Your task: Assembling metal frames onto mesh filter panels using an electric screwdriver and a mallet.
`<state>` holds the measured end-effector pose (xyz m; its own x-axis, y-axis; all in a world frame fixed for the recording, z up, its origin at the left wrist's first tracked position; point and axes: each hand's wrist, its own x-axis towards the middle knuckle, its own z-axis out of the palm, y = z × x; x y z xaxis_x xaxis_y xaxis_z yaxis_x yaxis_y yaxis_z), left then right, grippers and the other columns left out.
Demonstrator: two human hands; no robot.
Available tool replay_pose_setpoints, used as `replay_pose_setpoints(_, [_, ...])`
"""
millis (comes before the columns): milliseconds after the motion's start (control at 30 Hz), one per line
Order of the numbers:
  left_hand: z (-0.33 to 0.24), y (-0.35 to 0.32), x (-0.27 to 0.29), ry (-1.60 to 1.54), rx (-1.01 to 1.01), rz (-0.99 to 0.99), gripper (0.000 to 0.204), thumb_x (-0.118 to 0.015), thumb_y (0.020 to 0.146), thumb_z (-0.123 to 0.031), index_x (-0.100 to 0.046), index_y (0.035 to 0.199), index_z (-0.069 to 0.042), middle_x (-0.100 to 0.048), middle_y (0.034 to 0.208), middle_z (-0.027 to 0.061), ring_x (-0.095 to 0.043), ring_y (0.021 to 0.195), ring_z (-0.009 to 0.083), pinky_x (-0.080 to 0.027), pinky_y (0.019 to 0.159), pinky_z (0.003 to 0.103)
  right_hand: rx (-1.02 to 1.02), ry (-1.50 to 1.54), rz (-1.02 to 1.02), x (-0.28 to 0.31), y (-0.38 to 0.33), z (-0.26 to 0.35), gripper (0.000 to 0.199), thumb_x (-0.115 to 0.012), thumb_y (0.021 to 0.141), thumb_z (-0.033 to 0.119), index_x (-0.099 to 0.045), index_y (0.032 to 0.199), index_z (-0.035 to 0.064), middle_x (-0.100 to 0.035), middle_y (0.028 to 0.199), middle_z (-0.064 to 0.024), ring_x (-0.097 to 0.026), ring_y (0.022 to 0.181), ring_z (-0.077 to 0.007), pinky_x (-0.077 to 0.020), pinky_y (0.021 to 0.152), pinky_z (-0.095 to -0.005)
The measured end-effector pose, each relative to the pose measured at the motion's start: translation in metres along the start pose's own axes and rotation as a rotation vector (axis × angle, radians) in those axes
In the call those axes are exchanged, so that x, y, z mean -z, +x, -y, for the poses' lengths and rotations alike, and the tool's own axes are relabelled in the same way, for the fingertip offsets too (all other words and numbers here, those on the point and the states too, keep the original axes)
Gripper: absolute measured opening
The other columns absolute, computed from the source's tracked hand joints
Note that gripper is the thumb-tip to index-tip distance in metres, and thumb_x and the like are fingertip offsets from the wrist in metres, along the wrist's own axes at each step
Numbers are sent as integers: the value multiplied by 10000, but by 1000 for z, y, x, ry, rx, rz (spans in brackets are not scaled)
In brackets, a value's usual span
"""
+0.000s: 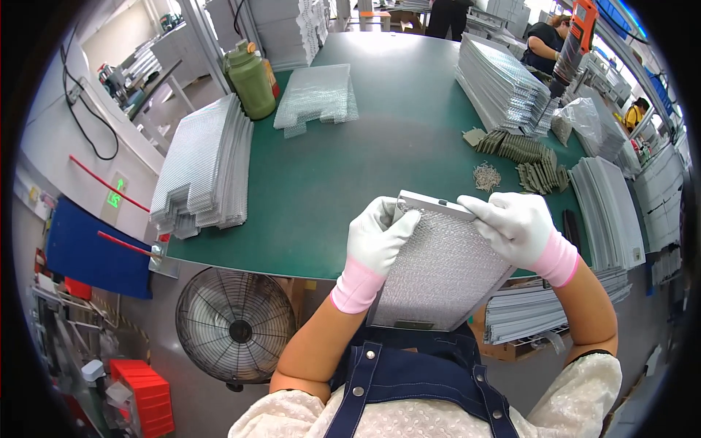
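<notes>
I hold a silvery mesh filter panel tilted in front of my apron, its lower edge against me. My left hand, in a white glove with a pink cuff, is closed on its upper left corner. My right hand, gloved alike, pinches the upper right end near a pale metal edge strip. A small dark spot shows on that strip, and a dark tab sits at the panel's lower edge. Beyond my right hand lie a pile of small pale pins and rows of greenish flat pieces.
On the green table, mesh sheets are stacked left, beside a green jug and more sheets. Another stack stands far right, under a hanging orange power driver. Frames lean right. A fan stands below.
</notes>
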<state>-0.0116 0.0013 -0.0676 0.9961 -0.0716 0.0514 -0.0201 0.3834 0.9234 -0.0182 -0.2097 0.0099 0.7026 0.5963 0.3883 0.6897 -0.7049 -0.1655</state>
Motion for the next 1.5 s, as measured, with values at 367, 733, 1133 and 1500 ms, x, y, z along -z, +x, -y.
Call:
replay_pose_setpoints(367, [5,-2,5,-53,-16,14,114,-625,839,-56,-568,917,4,-575,807,-16,-494,713,23,-422,655,180,69,-192,6,2,-3,7,329,-642,743,98,-620,1071,74,-532,638,-49,-557,553,-199,-442,487,-304])
replay_pose_setpoints(733, [4,-1,17,-151,-10,179,189,-572,863,-19,-530,1039,37,-593,995,58,-548,871,74,-447,819,220,51,54,103,0,-2,-6,324,-626,767,124,-605,1087,74,-558,679,-67,-571,589,-230,-455,520,-322])
replay_pose_setpoints(1133, [-70,-18,6,85,-251,203,270,-605,823,34,-591,1090,70,-630,995,80,-575,933,123,-442,862,261,141,145,-91,32,2,19,321,-627,771,103,-623,1089,62,-573,674,-75,-582,598,-227,-470,542,-314])
replay_pose_setpoints(1500, [-57,107,-46,1383,-1148,710,235,-667,741,-268,-663,958,-177,-636,906,7,-534,1031,295,-246,981,585,-476,402,-492,-124,-14,-30,194,-569,814,72,-534,1003,54,-589,857,-163,-604,767,-347,-495,656,-381])
